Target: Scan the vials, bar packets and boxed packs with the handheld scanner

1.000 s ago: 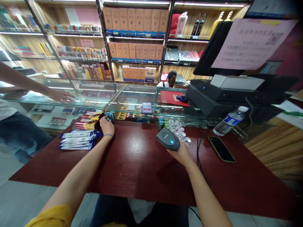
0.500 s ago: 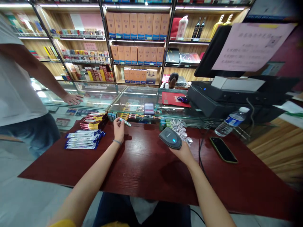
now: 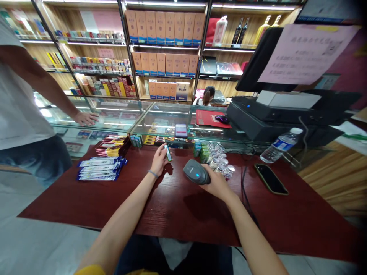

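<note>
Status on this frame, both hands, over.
Left hand gripping small pack. Right hand gripping scanner, pointed toward pack. Nothing between them; small bottles just behind scanner.

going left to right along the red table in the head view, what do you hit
blue and white packets → left hand holding a small box → barcode scanner in the right hand → black phone

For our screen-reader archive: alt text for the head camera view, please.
At a dark red counter, the left hand holds a small pack near a grey barcode scanner gripped in the right hand. Another person's hand rests on the glass display case.
</note>
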A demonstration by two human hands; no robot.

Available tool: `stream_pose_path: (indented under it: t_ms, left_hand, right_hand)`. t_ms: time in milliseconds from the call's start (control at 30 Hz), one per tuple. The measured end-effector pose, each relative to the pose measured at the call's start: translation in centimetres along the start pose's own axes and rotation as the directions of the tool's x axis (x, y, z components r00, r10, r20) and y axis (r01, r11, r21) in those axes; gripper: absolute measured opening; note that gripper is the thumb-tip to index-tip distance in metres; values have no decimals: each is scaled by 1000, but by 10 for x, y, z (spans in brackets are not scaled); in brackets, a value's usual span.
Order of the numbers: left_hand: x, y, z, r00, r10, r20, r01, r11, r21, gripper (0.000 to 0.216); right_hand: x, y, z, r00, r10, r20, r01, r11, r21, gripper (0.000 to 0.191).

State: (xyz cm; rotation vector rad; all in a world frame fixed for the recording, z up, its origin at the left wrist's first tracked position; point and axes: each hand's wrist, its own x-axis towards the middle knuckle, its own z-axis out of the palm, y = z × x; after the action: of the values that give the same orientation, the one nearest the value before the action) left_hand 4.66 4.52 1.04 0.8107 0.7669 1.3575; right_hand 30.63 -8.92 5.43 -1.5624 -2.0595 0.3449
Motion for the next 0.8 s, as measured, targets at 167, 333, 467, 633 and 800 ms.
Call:
stream_pose_path:
  t_ms: [167, 333, 467, 633, 800]
  left_hand:
    - [-1, -2, -4, 1000, -15, 28, 14, 999, 37, 73]
    - [3, -5, -10, 998, -20, 56, 17, 998, 52, 74]
    - [6, -8, -13, 997, -21, 81, 16, 998, 61, 71]
    - [4, -7, -10, 999, -10, 53, 7, 998, 58, 72]
    - [1, -6, -7, 999, -6, 44, 4, 999, 47, 76]
  right_hand:
    - [-1, -8, 2, 996, -64, 60, 67, 996, -54, 69]
    - [-2, -9, 2, 982, -146, 123, 156, 985, -77, 49]
    - [-2, -9, 0, 980, -153, 127, 165, 982, -89, 32]
    - [-3, -7, -2, 985, -142, 99, 148, 987, -59, 47]
    - [-4, -4, -6, 989, -128, 67, 132, 990, -48, 45]
